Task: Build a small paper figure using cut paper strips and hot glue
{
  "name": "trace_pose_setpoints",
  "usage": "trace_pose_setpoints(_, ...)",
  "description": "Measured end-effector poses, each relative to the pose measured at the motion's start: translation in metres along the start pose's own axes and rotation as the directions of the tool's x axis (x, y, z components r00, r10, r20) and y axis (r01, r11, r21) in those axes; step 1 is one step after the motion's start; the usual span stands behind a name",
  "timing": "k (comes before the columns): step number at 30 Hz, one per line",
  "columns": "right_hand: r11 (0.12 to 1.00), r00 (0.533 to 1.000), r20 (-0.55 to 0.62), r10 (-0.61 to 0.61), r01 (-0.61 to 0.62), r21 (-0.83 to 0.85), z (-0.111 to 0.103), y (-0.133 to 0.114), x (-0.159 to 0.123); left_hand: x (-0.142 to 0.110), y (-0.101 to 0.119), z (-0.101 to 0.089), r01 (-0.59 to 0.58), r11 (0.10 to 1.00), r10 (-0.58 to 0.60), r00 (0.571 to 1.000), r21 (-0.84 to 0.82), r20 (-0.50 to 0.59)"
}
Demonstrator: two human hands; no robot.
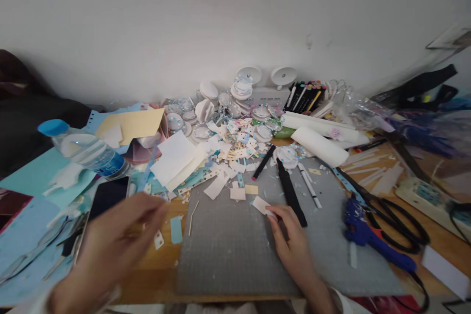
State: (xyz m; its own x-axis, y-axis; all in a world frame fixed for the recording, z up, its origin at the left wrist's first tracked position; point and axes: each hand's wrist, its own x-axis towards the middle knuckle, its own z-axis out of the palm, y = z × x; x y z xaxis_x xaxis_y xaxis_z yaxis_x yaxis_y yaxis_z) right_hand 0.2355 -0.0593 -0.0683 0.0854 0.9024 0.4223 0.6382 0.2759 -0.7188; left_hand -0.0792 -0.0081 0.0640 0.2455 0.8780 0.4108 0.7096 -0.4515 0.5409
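Note:
My right hand (290, 235) pinches a small white paper card (261, 205) between thumb and fingers, over the grey cutting mat (228, 250). Smeared by motion, my left hand (114, 240) hovers above the left part of the desk, near a dark phone (108, 201); whether its fingers hold anything cannot be made out. Beyond the right hand's card lie a cream paper piece (251, 189) and a white paper piece (237, 193). A black-handled tool (291, 194) rests just past the right hand. Between the hands are a thin stick (193, 217) and a light blue paper strip (176, 229).
A water bottle (88, 149) leans at the left. Paper scraps and dotted cut pieces (239, 142) pile up at the back, by a box of markers (305, 97). At right lie black-handled scissors (395, 221), a blue glue gun (375, 238) and a power strip (430, 206).

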Motion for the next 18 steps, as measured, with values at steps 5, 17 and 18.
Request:
trace_pose_setpoints(5,1.0,1.0,-0.004,-0.012,0.012,0.017,0.005,-0.001,-0.002,0.026,0.013,0.119,-0.184,0.981,0.192,0.899,-0.059,0.394)
trace_pose_setpoints(17,0.999,0.995,-0.084,0.045,-0.043,0.025,0.003,-0.001,-0.004,0.043,0.006,0.138,0.077,0.965,0.034,0.912,-0.252,0.409)
trace_pose_setpoints(18,0.998,0.995,-0.087,0.055,-0.053,0.026,0.003,-0.002,-0.005,0.041,0.006,0.134,0.123,0.951,0.008,0.908,-0.283,0.42)
